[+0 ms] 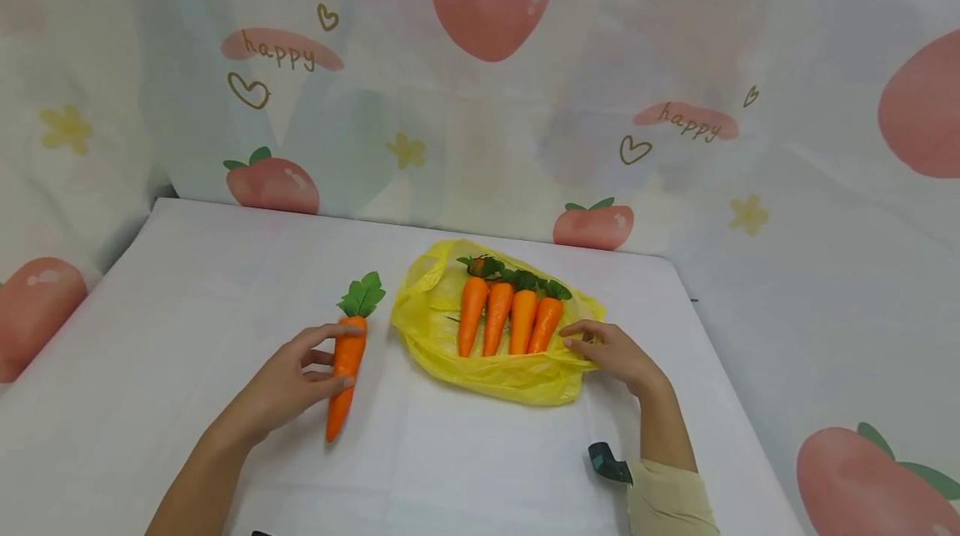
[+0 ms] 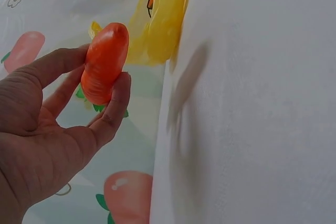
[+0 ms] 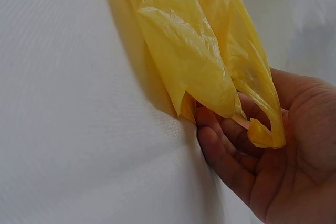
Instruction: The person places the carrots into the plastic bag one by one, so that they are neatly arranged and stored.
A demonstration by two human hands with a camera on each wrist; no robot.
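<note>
My left hand (image 1: 288, 382) pinches an orange carrot (image 1: 347, 365) with a green leafy top between thumb and fingers. Its tip points down toward me in the head view. The left wrist view shows that carrot (image 2: 106, 61) held clear of the white table, its shadow falling on the cloth. To the right lies a yellow plastic bag (image 1: 487, 378), mouth spread wide, with several carrots (image 1: 498, 315) side by side inside, leaves toward the back. At the bag's right edge, my right hand (image 1: 615, 355) has curled fingers around a strip of yellow plastic (image 3: 265, 129).
A white cloth covers the table (image 1: 225, 286). Behind and beside it hangs a curtain (image 1: 487, 136) printed with peaches, hearts and flowers. A small black device (image 1: 609, 463) sits by the right sleeve (image 1: 667, 498).
</note>
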